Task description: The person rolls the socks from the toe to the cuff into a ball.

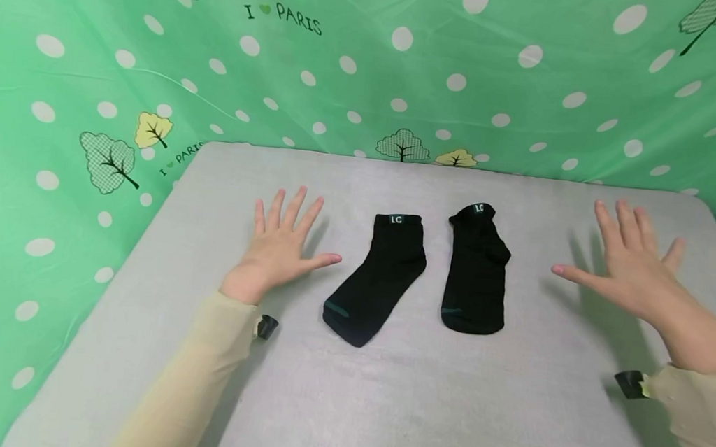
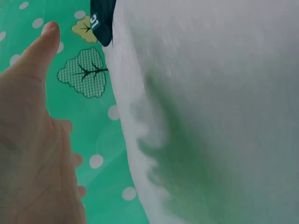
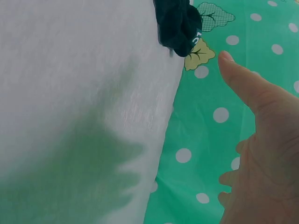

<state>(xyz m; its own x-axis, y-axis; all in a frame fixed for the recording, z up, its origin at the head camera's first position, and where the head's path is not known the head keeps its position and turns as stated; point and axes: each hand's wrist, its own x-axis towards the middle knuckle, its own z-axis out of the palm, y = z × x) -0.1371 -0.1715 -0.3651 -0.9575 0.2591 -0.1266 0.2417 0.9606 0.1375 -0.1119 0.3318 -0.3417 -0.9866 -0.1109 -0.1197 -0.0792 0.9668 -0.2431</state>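
Two black ankle socks lie on the pale table. In the head view the left sock point(image 1: 382, 274) is flat, its cuff with an LC label at the far end and its toe slanting toward the near left. The right sock point(image 1: 475, 275) lies toe toward me, its cuff a little folded and its heel bulging right. My left hand point(image 1: 277, 245) hovers left of the left sock, fingers spread and holding nothing. To the right of the right sock my right hand point(image 1: 635, 270) is raised over the table, fingers also spread, with nothing in it. Both hands cast shadows below.
The light grey cloth-covered table point(image 1: 419, 411) stretches beneath both arms. Behind it and along its left side hangs a green curtain point(image 1: 370, 63) with white dots, trees and lettering. Small black pieces stick out from the left cuff point(image 1: 267, 327) and the right cuff point(image 1: 631, 384).
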